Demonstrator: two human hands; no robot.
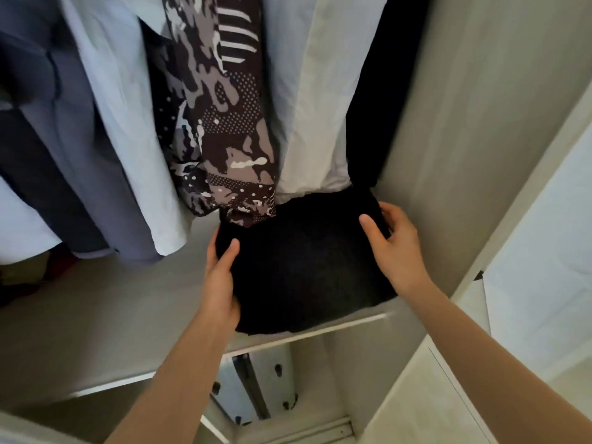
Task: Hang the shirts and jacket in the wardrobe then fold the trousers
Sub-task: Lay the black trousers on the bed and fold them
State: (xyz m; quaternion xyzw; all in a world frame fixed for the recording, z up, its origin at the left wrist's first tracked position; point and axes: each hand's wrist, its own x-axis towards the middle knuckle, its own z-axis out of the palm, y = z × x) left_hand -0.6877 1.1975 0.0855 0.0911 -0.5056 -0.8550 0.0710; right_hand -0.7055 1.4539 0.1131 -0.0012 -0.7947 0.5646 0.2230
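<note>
Folded black trousers [304,267] lie on the white wardrobe shelf [112,315], at its right end under the hanging clothes. My left hand [221,283] grips the bundle's left edge, thumb on top. My right hand [394,248] holds its right edge, thumb on top and fingers curled round the far corner. Above hang a patterned brown-and-white shirt [224,123], a pale blue shirt [121,123], a white shirt [320,107], a grey-blue shirt [70,155] and a dark jacket [381,91] at the far right.
The wardrobe's right side wall [464,139] stands close beside the trousers. An open white door [544,251] is further right. Below the shelf sits a light hard-shell suitcase [256,386]. Reddish and dark items [28,277] lie at the shelf's far left.
</note>
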